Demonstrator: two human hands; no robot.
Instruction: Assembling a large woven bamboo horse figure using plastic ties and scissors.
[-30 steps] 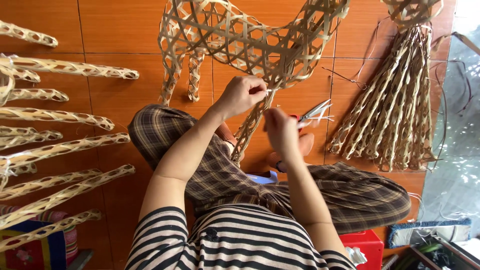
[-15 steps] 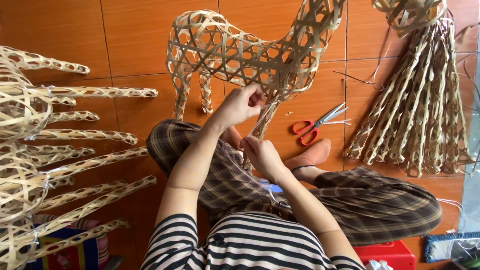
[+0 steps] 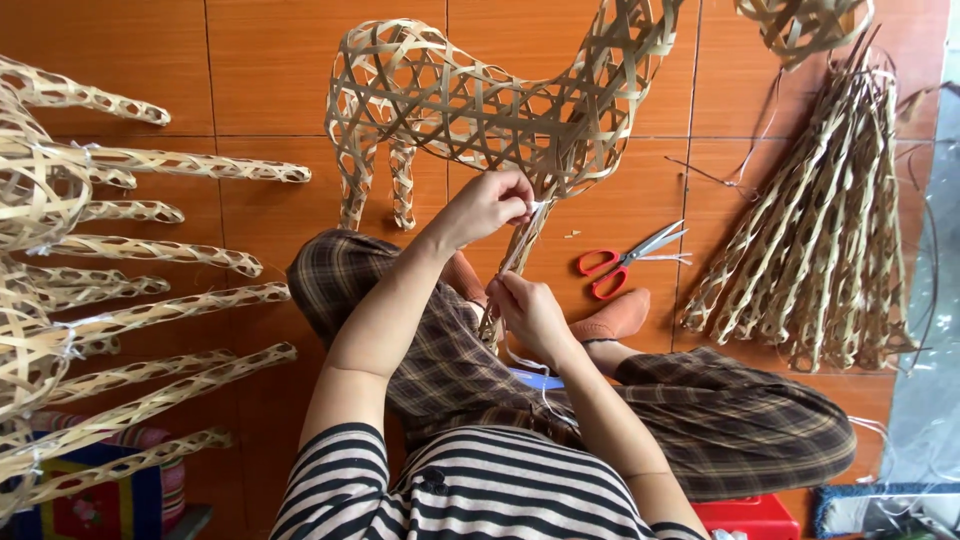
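A woven bamboo animal frame (image 3: 470,105) stands on the orange tiled floor in front of my crossed legs. My left hand (image 3: 492,203) pinches the top of one woven front leg (image 3: 516,252), where it meets the body. My right hand (image 3: 530,310) grips the lower part of that same leg, just above my knee. A thin white strand runs down from the leg toward my lap.
Red-handled scissors (image 3: 625,262) lie on the floor right of my hands. A pile of woven leg tubes (image 3: 820,240) leans at the right. More woven frames with long legs (image 3: 110,290) fill the left side. A red box (image 3: 760,517) sits by my right hip.
The view has shifted, so the frame and scissors sit lower and more central. My left hand stays at the leg's top; my right hand has slid down the leg.
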